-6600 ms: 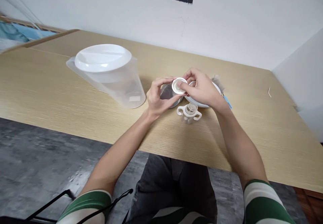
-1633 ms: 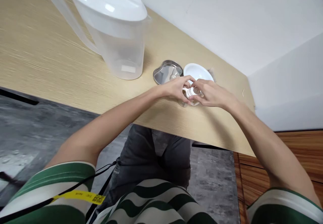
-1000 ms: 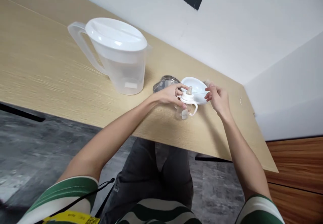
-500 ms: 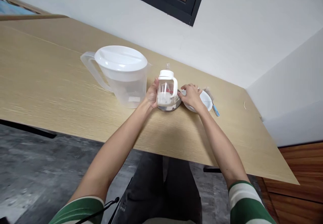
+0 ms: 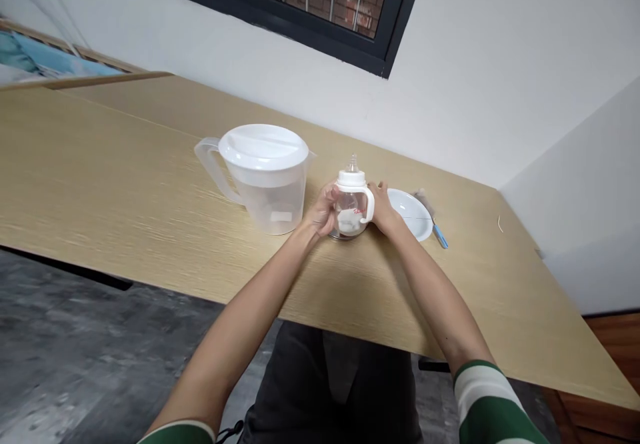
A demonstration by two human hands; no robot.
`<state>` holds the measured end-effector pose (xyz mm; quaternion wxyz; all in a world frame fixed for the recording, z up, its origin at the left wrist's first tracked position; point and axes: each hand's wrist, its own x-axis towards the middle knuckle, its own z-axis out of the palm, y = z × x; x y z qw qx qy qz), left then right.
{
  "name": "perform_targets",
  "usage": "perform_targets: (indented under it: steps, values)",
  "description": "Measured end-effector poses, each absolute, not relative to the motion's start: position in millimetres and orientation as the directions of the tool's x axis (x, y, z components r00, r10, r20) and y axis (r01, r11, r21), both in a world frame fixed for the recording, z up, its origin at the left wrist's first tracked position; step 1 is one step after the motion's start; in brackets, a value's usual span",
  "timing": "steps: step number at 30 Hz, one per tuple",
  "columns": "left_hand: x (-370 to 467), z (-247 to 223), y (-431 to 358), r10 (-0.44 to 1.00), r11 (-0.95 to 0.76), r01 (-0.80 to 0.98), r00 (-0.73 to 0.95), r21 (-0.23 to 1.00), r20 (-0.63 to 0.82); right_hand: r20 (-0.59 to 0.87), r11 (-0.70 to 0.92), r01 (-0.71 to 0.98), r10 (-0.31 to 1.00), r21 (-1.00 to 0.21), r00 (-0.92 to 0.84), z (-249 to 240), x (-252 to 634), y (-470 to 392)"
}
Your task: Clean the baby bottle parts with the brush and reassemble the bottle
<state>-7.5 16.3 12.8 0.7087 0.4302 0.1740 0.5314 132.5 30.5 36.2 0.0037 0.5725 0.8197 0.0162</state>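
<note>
A clear baby bottle (image 5: 350, 212) with a white collar, a clear teat, a white handle and white contents stands upright at the middle of the table. My left hand (image 5: 323, 212) is closed round its left side. Close by the bottle's handle, on the right, is my right hand (image 5: 383, 209); its fingers are bent and partly hidden behind the bottle, so their grip does not show. Under the bottle a bit of a shiny metal dish (image 5: 343, 236) peeks out. A white plate (image 5: 415, 214) lies just right of my right hand.
A translucent lidded jug (image 5: 270, 194) stands left of the bottle, its handle pointing left. A brush with a blue handle (image 5: 440, 235) rests against the plate's right side. The wooden table (image 5: 125, 184) runs along a white wall below a dark-framed window (image 5: 320, 27).
My right hand has moved left, off the plate and up to the bottle's handle side. My left hand still holds the bottle. The camera view has shifted.
</note>
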Motion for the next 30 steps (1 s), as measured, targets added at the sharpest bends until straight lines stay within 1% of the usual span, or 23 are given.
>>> perform_targets:
  steps: [3, 4, 6, 8, 9, 10, 12, 13, 15, 19, 21, 24, 27, 30]
  values:
    - [-5.7, 9.6, 16.2, 0.874, 0.058, -0.611, 0.413, 0.79, 0.256, 0.109, 0.282, 0.958, 0.955, -0.048, -0.276, 55.3, 147.1, 27.5]
    - [-5.2, 8.4, 15.9, 0.861, 0.062, -0.62, 0.43, 0.782, 0.273, 0.184, 0.264, 0.957, 0.953, -0.12, -0.239, 62.3, 154.8, 25.9]
    - [-3.7, 5.6, 15.0, 0.839, 0.08, -0.638, 0.458, 0.766, 0.294, 0.329, 0.228, 0.917, 0.937, -0.326, -0.116, 76.3, 172.1, 20.3]
    - [-1.6, 2.3, 14.1, 0.834, 0.1, -0.637, 0.472, 0.764, 0.285, 0.398, 0.219, 0.806, 0.917, -0.549, 0.021, 89.8, 188.0, 10.2]
    - [-0.4, 0.5, 13.7, 0.838, 0.109, -0.626, 0.476, 0.773, 0.268, 0.416, 0.246, 0.724, 0.907, -0.645, 0.062, 96.1, 194.1, 3.4]
    - [1.0, -1.1, 13.4, 0.842, 0.115, -0.608, 0.479, 0.785, 0.248, 0.415, 0.282, 0.628, 0.907, -0.725, 0.072, 102.0, 198.6, -4.3]
    - [4.2, -3.8, 12.6, 0.852, 0.105, -0.566, 0.475, 0.818, 0.22, 0.375, 0.33, 0.472, 0.927, -0.817, 0.002, 111.5, 203.0, -20.2]
    - [5.9, -4.5, 12.1, 0.857, 0.089, -0.542, 0.469, 0.836, 0.212, 0.353, 0.332, 0.432, 0.935, -0.839, -0.033, 114.8, 203.5, -27.4]
    - [9.3, -4.8, 10.6, 0.864, 0.055, -0.487, 0.461, 0.871, 0.203, 0.328, 0.324, 0.409, 0.943, -0.853, -0.063, 118.1, 203.3, -38.6]
    - [13.9, -4.6, 7.8, 0.858, 0.021, -0.385, 0.481, 0.923, 0.182, 0.364, 0.332, 0.402, 0.931, -0.853, 0.004, 113.8, 207.6, -47.2]
    - [15.3, -6.9, 7.6, 0.851, 0.007, -0.349, 0.494, 0.937, 0.178, 0.361, 0.333, 0.397, 0.933, -0.856, -0.004, 108.8, 211.3, -48.6]
    - [18.1, -12.8, 8.3, 0.845, -0.019, -0.324, 0.5, 0.946, 0.188, 0.309, 0.311, 0.464, 0.947, -0.829, -0.082, 100.7, 214.1, -51.8]
    - [22.9, -18.1, 7.2, 0.843, -0.082, -0.335, 0.479, 0.939, 0.244, 0.254, 0.281, 0.564, 0.959, -0.777, -0.127, 93.5, 213.2, -56.4]
    - [29.2, -19.8, 2.4, 0.84, -0.116, -0.338, 0.468, 0.934, 0.273, 0.228, 0.289, 0.579, 0.957, -0.762, -0.178, 87.5, 212.3, -60.5]
